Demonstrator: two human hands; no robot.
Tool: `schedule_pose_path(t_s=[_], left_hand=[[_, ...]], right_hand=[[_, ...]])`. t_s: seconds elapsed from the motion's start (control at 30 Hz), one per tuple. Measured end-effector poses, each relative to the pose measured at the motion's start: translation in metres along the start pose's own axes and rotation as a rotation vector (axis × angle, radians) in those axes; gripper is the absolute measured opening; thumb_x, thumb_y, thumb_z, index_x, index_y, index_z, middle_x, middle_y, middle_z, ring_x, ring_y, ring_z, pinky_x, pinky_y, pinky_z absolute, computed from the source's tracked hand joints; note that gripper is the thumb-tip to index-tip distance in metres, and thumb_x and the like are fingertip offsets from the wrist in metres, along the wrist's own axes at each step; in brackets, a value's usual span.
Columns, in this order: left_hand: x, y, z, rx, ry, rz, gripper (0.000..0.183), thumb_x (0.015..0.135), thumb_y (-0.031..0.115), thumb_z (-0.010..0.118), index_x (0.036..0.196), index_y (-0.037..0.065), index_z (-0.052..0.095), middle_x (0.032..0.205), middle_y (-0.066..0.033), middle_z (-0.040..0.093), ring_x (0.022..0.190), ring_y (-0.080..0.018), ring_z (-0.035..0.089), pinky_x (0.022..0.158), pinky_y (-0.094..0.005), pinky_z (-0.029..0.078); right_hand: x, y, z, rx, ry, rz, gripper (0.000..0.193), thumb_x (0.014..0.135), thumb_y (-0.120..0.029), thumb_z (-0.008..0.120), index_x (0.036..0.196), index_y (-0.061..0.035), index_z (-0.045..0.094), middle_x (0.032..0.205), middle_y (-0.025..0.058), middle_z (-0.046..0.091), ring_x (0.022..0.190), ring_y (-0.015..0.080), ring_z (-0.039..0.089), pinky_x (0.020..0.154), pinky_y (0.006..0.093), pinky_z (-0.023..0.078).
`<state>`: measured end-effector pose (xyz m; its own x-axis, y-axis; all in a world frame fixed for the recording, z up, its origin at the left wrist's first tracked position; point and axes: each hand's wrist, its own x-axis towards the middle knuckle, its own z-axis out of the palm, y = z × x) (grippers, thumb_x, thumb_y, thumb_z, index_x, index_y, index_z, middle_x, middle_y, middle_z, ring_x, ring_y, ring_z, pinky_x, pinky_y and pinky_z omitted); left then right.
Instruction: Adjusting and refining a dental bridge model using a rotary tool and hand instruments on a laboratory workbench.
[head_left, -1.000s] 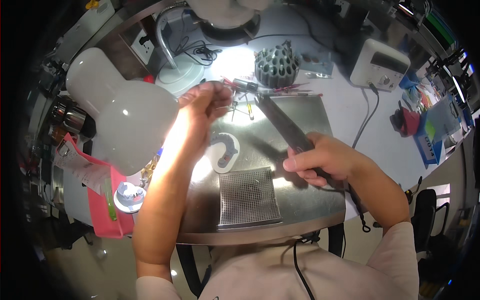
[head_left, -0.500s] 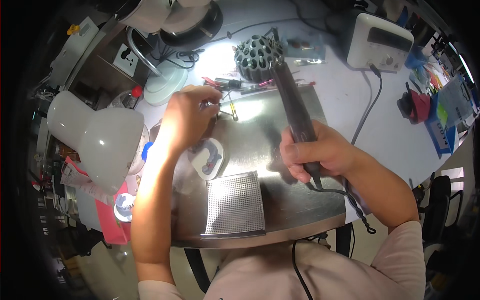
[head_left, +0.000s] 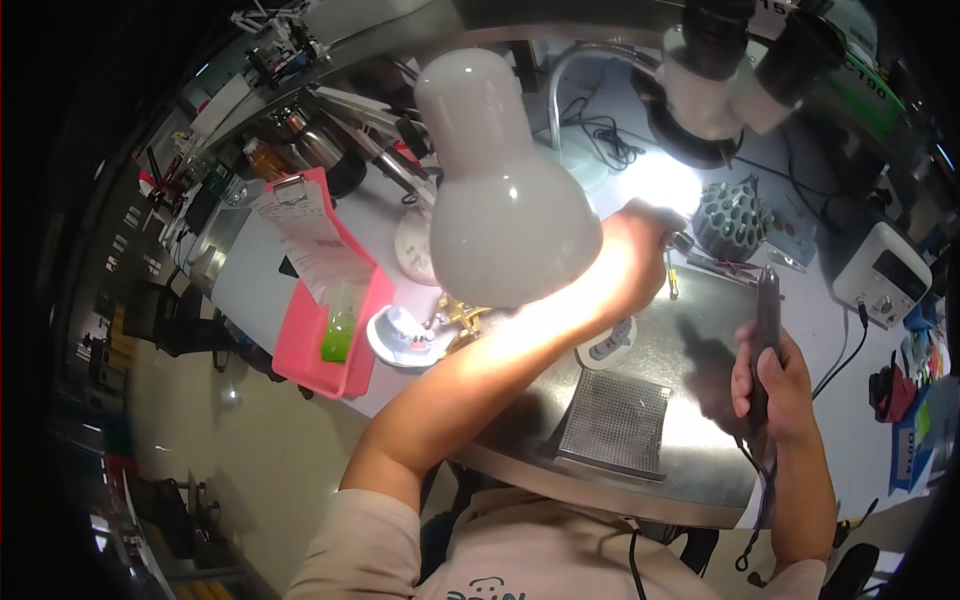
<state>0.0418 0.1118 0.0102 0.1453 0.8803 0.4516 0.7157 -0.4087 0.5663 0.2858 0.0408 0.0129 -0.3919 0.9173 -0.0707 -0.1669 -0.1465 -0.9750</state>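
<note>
My right hand (head_left: 782, 385) is wrapped round a dark grey rotary handpiece (head_left: 768, 315), held upright with its cord hanging below. Stretched across under the lamp, my left hand (head_left: 640, 262) is at the tools on the metal sheet's far edge. Its fingers look curled, but glare and the hand itself hide what they hold, if anything. A small yellow-handled tool (head_left: 673, 284) lies just beside it. Nearer me is a dental cast (head_left: 608, 345), partly behind my left forearm. The perforated metal plate (head_left: 614, 425) rests on the metal sheet (head_left: 700, 470) between my arms.
A white desk lamp (head_left: 512, 215) stands over my left forearm. To the left are a pink tray (head_left: 305, 350) with papers, and a dental model (head_left: 402, 337) beside a gold-coloured frame (head_left: 462, 318). A grey bur holder (head_left: 730, 222), microscope (head_left: 700, 85) and white control box (head_left: 882, 275) stand farther back.
My view has swung left, so the bench appears shifted right and the lamp and pink tray show fully. The handpiece has become more upright. My left hand stays near the tools.
</note>
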Motion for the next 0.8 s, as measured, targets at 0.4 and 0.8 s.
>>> schedule_pose_path(t_s=[0.4, 0.8], left_hand=[[-0.049, 0.036, -0.050, -1.308, -0.094, -0.459, 0.032, 0.096, 0.029, 0.064, 0.112, 0.006, 0.049, 0.102, -0.0070, 0.065, 0.097, -0.0151, 0.063, 0.088, -0.0306, 0.048], [-0.056, 0.032, -0.048, -1.337, -0.116, -0.468, 0.032, 0.097, 0.033, 0.063, 0.104, 0.004, 0.051, 0.097, -0.0052, 0.065, 0.092, -0.0117, 0.062, 0.088, -0.0252, 0.048]], right_hand=[[0.010, -0.010, 0.047, -0.270, -0.164, 0.130, 0.022, 0.097, -0.023, 0.052, 0.090, -0.0028, 0.056, 0.065, 0.0021, 0.056, 0.049, 0.0100, 0.051, 0.048, 0.0257, 0.040], [0.010, -0.002, 0.047, -0.291, -0.231, 0.107, 0.048, 0.097, -0.051, 0.055, 0.092, -0.0034, 0.055, 0.065, 0.0018, 0.056, 0.049, 0.0105, 0.051, 0.047, 0.0245, 0.040]])
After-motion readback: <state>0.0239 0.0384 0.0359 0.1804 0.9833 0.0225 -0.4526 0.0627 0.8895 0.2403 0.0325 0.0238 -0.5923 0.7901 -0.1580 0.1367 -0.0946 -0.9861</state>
